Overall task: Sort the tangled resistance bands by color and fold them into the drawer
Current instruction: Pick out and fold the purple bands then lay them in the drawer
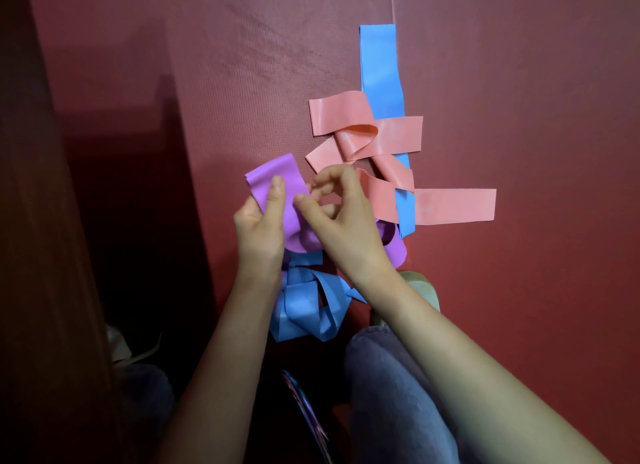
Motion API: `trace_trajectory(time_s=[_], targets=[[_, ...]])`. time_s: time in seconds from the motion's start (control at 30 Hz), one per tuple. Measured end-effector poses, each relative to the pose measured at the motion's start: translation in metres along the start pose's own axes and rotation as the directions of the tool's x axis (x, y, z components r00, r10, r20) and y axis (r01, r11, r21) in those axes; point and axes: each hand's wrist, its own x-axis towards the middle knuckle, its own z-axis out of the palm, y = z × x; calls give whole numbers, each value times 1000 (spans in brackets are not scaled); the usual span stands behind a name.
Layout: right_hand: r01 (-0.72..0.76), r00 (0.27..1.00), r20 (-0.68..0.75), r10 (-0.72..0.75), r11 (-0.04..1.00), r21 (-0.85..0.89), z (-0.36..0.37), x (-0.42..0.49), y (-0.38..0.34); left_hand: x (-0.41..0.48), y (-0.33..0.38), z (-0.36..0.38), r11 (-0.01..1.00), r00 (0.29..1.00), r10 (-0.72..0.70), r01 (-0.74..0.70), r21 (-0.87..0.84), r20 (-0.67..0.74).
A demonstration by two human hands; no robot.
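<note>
pinching purple band [273, 170] — free end pointing up-left

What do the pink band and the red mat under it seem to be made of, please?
Pink band: likely thin latex or rubber, smooth with a soft sheen; it curls and folds limply. Mat: probably foam or PVC, matte, with a fine woven-looking embossed texture.

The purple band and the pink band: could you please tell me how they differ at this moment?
The purple band is pinched by the left hand and right hand; the pink band lies loose on the red mat. The pink band crosses the blue band in several folds and spreads wide; the purple band is bunched closer to the person. Both are flat, tangled strips.
</note>
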Motion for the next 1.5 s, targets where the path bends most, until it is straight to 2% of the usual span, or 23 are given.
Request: trace_trajectory(time_s=[0.2, 0.3, 0.4, 0.53, 0.63, 0.77, 0.9, 1.1, 1.23, 1.4, 1.5], targets=[[12, 980, 194, 43, 961, -275, -14, 8, -10, -5, 10, -4, 992, 992, 113, -110, 58, -49], [131, 965, 262, -4, 875, -467, -21, 10, -16, -12, 17, -1, 988, 987, 154, -153, 36, -41], [272, 937, 345, -57, 740, -615, -29, 13, -18, -15, 25, -2, 988, 985, 154, -154, 3, -75], [418, 884, 445, -145, 670, -613, -34, 21, -19, -18, 36, -1, 988, 984, 146, -151, -45, -98], [477, 844, 531, -74, 557, -680, -38, 36, -15, -17, 44, 1, 982, 978, 173, -181, -61, -116], [388, 853, 519, 56, 598, -702, -50, 57, -13, -12, 46, 0, 981, 974, 172, -183, -60, -150], [387, 858, 511, 48, 593, -706, -58, 62, -14, -9, 55, 1, 972, 959, 186, -212, -102, -215], [372, 850, 518, 94, 589, -718, -30, 36, -3, -4, 66, 4, 946, 953, 239, -271, -177, -187], [237, 797, 564, 216, 747, -621, -14, 16, 24, -4, 63, 6, 954, 949, 254, -277, -111, -188], [63, 682, 651, 333, 860, -506, -5, 6, 41, -3, 59, 4, 965, 962, 230, -245, -93, -148], [-68, 611, 712, 346, 919, -388, -2, 3, 39, 0, 61, 2, 966, 965, 241, -248, -66, -103]])
